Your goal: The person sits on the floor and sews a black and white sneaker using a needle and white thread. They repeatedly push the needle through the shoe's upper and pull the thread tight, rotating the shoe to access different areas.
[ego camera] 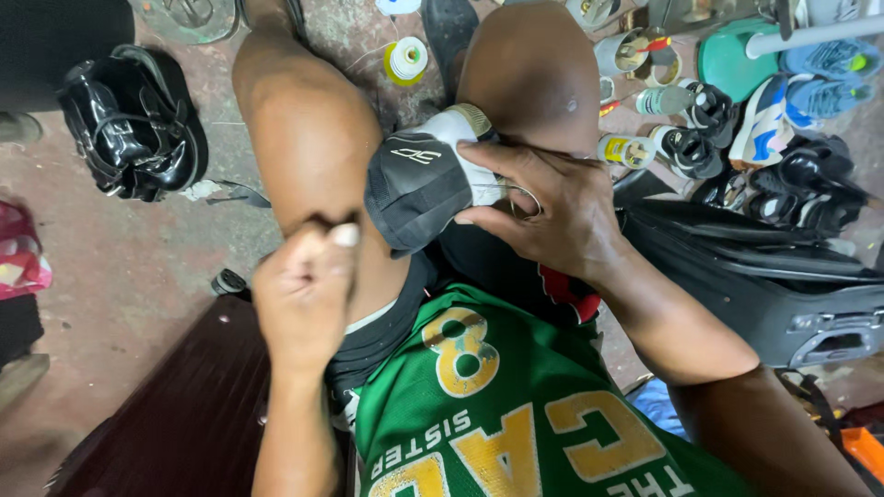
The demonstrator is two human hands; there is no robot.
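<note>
Left hand [304,294] fisted, contents hidden | right hand [552,207] fingers gripping black-white shoe [419,184] | yellow-labelled tube [626,150] beside

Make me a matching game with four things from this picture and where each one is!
Things:
1. shoe
2. thread spool
3. black bag
4. suitcase

Places:
A. on the floor at the far left
B. between the knees, under the right hand
C. beside the right arm, lying on the floor
D. on the floor past the knees, near the top

Pairs: 1-B, 2-D, 3-A, 4-C

The left hand is a closed fist beside the shoe.
</note>
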